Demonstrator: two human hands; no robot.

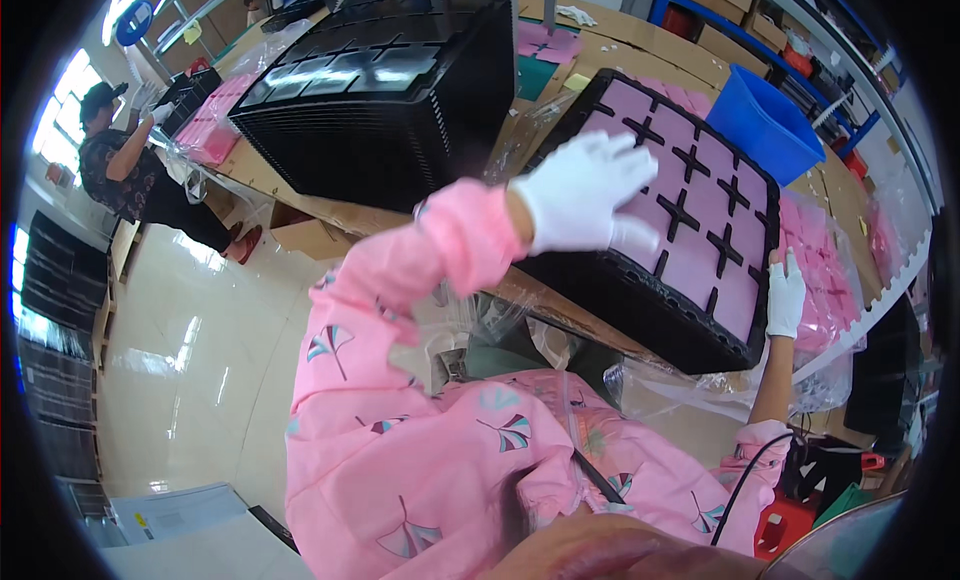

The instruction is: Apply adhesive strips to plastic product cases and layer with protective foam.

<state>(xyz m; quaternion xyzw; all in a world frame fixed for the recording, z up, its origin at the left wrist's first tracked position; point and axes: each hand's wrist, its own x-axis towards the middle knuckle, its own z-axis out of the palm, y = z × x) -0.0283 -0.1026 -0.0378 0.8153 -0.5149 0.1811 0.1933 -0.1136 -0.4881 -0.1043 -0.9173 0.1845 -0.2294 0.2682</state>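
Observation:
A black plastic tray (640,305) lies on the table in front of me. Pink foam (738,302) fills it, with black cross-shaped dividers showing between the pieces. Over the tray's left part hovers my left hand (585,195), in a white glove, fingers spread and holding nothing; whether it touches the foam I cannot tell. At the right-hand side of the tray is my right hand (785,298), also gloved in white. Its fingers are stretched out along the tray's edge, and the fingertips look bare.
A tall stack of black trays (400,145) stands to the left. Behind the tray is a blue bin (765,125). Bagged pink foam pieces (815,270) lie to the right. At the far left, another person (135,165) works at the same long table (260,180).

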